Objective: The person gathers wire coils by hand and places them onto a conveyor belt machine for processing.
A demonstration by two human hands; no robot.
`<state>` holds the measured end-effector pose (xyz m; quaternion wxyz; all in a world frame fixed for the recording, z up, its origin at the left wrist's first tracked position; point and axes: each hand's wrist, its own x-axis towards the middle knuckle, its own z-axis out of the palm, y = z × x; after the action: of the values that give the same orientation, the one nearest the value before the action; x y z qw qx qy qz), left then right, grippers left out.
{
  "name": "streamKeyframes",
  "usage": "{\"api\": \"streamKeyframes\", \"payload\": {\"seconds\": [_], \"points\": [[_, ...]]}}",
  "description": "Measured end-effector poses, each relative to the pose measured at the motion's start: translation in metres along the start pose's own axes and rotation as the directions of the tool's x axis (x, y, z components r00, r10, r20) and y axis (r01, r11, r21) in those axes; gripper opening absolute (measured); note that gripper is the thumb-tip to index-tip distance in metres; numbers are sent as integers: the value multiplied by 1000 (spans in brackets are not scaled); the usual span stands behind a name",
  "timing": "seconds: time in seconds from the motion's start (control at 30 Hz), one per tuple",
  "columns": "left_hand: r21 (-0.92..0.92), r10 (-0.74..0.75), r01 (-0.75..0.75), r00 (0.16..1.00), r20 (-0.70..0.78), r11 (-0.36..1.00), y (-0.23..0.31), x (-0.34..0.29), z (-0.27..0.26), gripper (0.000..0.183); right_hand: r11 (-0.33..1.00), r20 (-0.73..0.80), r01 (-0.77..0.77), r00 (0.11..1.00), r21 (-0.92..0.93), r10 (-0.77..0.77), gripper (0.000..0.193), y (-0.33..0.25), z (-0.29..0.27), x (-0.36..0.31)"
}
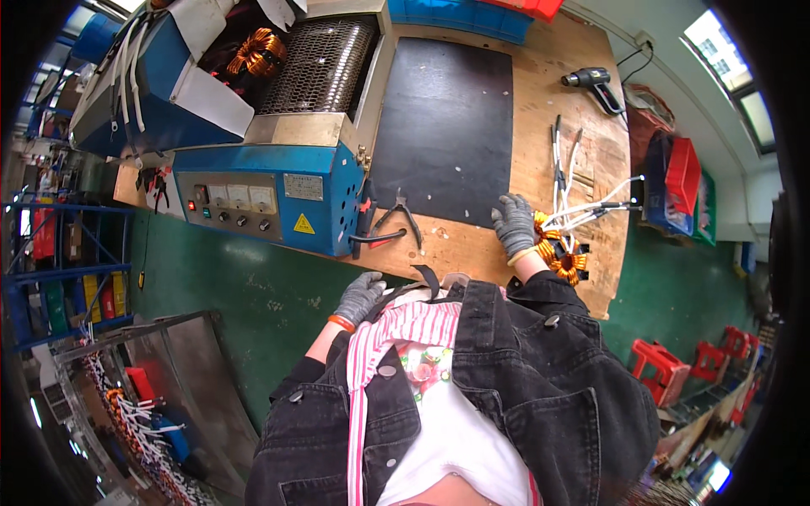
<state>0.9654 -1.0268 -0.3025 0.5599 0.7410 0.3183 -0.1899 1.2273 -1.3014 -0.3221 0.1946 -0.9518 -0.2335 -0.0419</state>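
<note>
My right hand (513, 226), in a grey knit glove, lies on the wooden bench at the near right corner of a black mat (443, 126). Its fingers are stretched out and hold nothing I can see. Right beside it sit several copper-wound ring coils (568, 265) with white-sleeved leads (591, 212) running toward the bench's right edge. My left hand (360, 297), gloved too, is off the bench in front of my body, near a dark strap (428, 280). Its fingers are loosely extended, with nothing visible in them.
A blue machine (266, 198) with dials stands at the left, its mesh conveyor (321, 67) carrying a copper coil (257, 52). Cutting pliers (398, 221) lie beside it. A heat gun (595, 87) rests at the far right. Bins (682, 177) stand beyond the bench's right edge.
</note>
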Motion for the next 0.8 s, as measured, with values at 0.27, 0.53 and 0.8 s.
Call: {"api": "streamKeyframes", "payload": {"seconds": [0.27, 0.53, 0.8], "points": [[-3, 0, 0, 1000, -5, 1000, 11, 1, -1, 33, 997, -28, 2, 1000, 74, 0, 34, 3, 14, 7], [18, 7, -7, 1000, 10, 1000, 13, 3, -3, 34, 998, -26, -11, 1000, 57, 12, 34, 6, 20, 3], [-1, 7, -7, 1000, 4, 1000, 6, 2, -1, 35, 995, -22, -34, 999, 94, 36, 34, 5, 23, 0]]}}
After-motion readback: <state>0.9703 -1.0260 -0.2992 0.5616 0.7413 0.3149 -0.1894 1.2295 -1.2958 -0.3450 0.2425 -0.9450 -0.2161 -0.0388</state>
